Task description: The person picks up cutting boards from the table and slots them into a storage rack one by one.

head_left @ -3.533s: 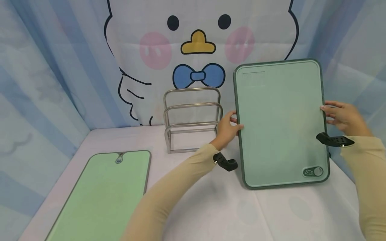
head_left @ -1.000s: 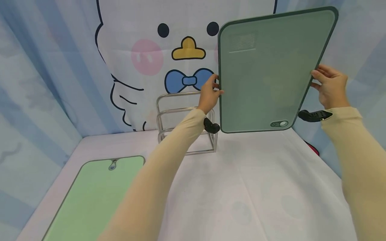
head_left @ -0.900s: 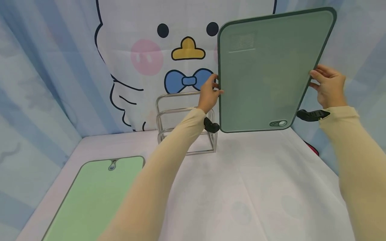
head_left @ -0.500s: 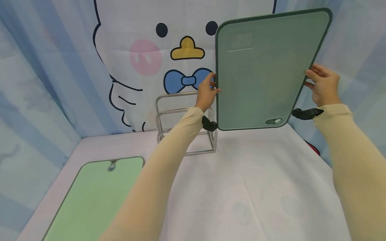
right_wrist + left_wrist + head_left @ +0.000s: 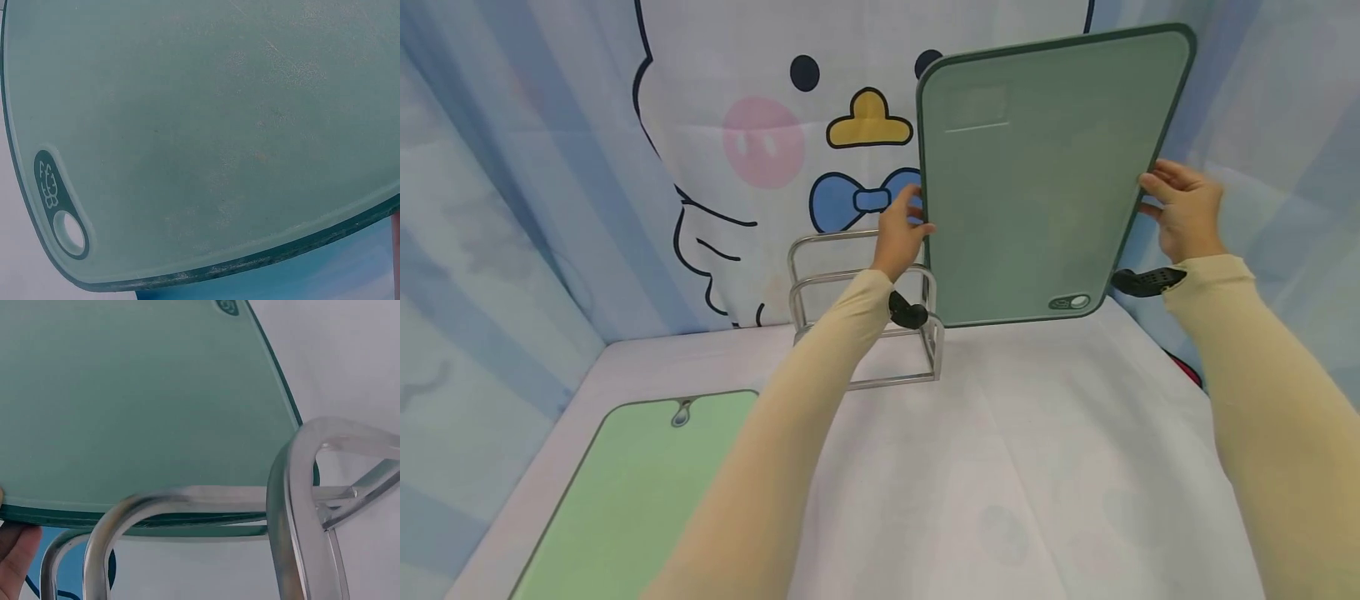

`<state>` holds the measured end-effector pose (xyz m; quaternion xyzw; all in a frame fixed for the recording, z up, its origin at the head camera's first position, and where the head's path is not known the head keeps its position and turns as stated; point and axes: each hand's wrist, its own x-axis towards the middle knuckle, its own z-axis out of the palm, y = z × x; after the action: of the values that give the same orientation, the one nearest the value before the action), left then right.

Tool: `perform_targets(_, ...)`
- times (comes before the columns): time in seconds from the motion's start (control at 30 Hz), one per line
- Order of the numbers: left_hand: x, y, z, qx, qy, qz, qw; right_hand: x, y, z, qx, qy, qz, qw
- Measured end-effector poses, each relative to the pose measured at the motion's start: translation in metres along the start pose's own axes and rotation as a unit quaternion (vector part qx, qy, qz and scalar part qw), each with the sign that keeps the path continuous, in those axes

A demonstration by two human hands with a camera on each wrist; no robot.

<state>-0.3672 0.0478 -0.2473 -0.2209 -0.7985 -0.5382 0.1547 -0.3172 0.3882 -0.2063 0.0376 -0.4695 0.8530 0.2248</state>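
Both hands hold a green cutting board (image 5: 1037, 183) upright, with a dark green rim and a hole near its lower right corner. My left hand (image 5: 901, 233) pinches the left edge, thumb on the front face. The right edge is gripped by my right hand (image 5: 1187, 208). A silver metal rack (image 5: 895, 382) stands on the table behind my left forearm, partly hidden by it. In the left wrist view the rack's bars (image 5: 200, 499) cross in front of the board's edge. The right wrist view shows the board's hole (image 5: 70, 232).
A light green cutting board (image 5: 632, 492) with a small hanging hole lies flat on the table's left side, its right part hidden by my left sleeve. A white cloth (image 5: 940, 500) covers the table. Behind hangs a printed curtain (image 5: 760, 275); something red (image 5: 1183, 367) shows past the right edge.
Over the last few seconds both hands have raised the board from low over the table and tilted it. In the last second they have carried it left toward the rack.
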Motion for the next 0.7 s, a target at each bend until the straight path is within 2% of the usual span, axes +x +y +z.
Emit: perform_targets(0.7,-0.005,-0.006,-0.024,0.022,0.008,-0.007,0.9997,0.000,0.009,0.020,-0.050,0.002,0.010,0.999)
